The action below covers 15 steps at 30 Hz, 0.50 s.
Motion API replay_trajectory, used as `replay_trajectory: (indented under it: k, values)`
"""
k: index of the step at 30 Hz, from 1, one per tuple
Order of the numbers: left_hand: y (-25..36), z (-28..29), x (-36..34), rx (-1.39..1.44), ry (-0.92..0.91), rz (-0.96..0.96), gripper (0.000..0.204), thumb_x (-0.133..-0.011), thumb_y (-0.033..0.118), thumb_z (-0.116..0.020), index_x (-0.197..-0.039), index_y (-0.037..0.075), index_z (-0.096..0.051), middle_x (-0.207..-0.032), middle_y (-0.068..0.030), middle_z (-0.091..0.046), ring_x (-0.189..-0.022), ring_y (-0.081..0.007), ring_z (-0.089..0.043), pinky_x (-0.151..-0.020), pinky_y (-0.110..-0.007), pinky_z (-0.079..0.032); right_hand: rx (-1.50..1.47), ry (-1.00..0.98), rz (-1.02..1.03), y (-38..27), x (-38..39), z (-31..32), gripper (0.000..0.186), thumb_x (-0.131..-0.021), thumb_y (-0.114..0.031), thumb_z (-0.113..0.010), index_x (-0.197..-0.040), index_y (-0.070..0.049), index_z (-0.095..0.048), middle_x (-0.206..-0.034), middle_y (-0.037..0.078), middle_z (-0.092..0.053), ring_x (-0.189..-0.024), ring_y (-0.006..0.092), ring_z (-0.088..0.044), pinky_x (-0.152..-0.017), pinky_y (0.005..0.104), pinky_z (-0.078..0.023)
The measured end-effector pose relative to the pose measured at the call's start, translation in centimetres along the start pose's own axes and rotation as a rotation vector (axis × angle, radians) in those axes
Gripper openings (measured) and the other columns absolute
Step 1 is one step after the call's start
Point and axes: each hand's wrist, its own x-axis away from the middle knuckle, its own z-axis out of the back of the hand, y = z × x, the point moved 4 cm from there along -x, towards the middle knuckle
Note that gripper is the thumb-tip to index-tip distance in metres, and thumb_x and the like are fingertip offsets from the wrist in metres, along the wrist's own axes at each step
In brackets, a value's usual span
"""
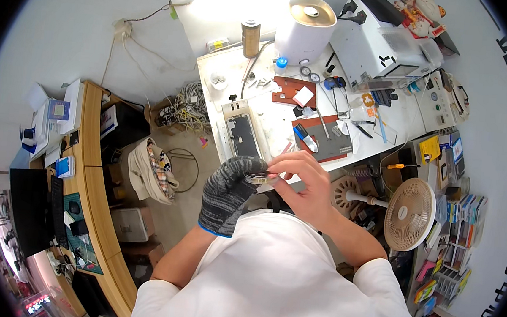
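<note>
My left hand (227, 193), in a grey knitted glove with a blue cuff, is closed around a small, thin thing with a shiny, rounded rim (256, 178); its kind is hard to make out. My bare right hand (306, 182) meets it from the right, thumb and fingertips pinched at its edge. Both hands are in front of my chest, by the bench's near edge. Just beyond them on the white workbench (217, 105) lies a pale frame-like fixture (259, 136) with a dark phone-sized panel (241, 136) inside.
Tools, including blue-handled pliers (306, 137), lie on a grey and brown mat (326, 141). Farther back stand a spray can (250, 38), a white cylindrical appliance (305, 34) and a white machine (381, 52). A fan (410, 214) is at right, a wooden desk (99, 191) at left.
</note>
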Motion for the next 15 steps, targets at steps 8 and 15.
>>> replay_trajectory:
  k: [8, 15]
  values:
    - [4.1, 0.4, 1.5, -0.524, 0.146, -0.647, 0.044, -0.070, 0.001, -0.076, -0.110, 0.002, -0.060, -0.109, -0.0121, -0.061, -0.093, -0.0211, -0.060, -0.078, -0.031, -0.050, 0.086, -0.008, 0.064, -0.2, 0.0, 0.3, 0.024, -0.072, 0.007, -0.067, -0.093, -0.005, -0.064, -0.090, 0.005, -0.064, -0.077, 0.0143, -0.058, -0.059, 0.0243, -0.047]
    - [2.0, 1.4, 1.5, 0.006, 0.188, -0.314, 0.030, -0.070, -0.004, -0.071, -0.098, 0.005, -0.066, -0.089, -0.0123, -0.066, -0.080, -0.0244, -0.063, -0.069, -0.031, -0.051, 0.025, -0.032, 0.042, -0.6, 0.1, -0.5, 0.023, -0.071, 0.007, -0.069, -0.091, -0.003, -0.065, -0.089, 0.008, -0.064, -0.075, 0.0139, -0.059, -0.059, 0.0232, -0.048]
